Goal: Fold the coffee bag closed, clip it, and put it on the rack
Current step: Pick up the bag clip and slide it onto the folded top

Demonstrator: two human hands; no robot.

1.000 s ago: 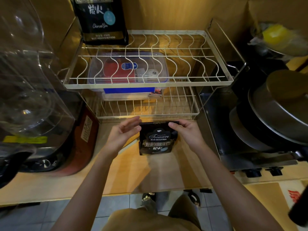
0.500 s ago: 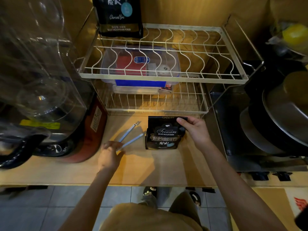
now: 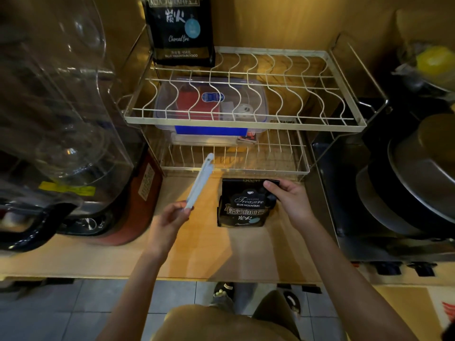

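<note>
A small black coffee bag (image 3: 242, 206) with its top folded down stands on the wooden counter (image 3: 197, 249), just in front of the two-tier wire rack (image 3: 246, 124). My right hand (image 3: 288, 201) pinches the bag's folded upper right corner. My left hand (image 3: 170, 221) holds a long pale blue sealing clip (image 3: 200, 180) by its near end, lifted off the counter to the left of the bag and slanting up toward the rack. A second, larger black coffee bag (image 3: 181, 30) stands on the rack's top shelf at the back left.
A clear plastic box (image 3: 211, 107) with a blue lid edge sits on the rack's lower shelf. A glass-topped appliance (image 3: 64, 124) crowds the left. A stove with stacked pans (image 3: 413, 183) lies to the right. Tiled floor and my feet show below the counter edge.
My left hand left the bag, reached down to the clip on the counter, and has now lifted it. My right hand has kept hold of the bag's folded top.
</note>
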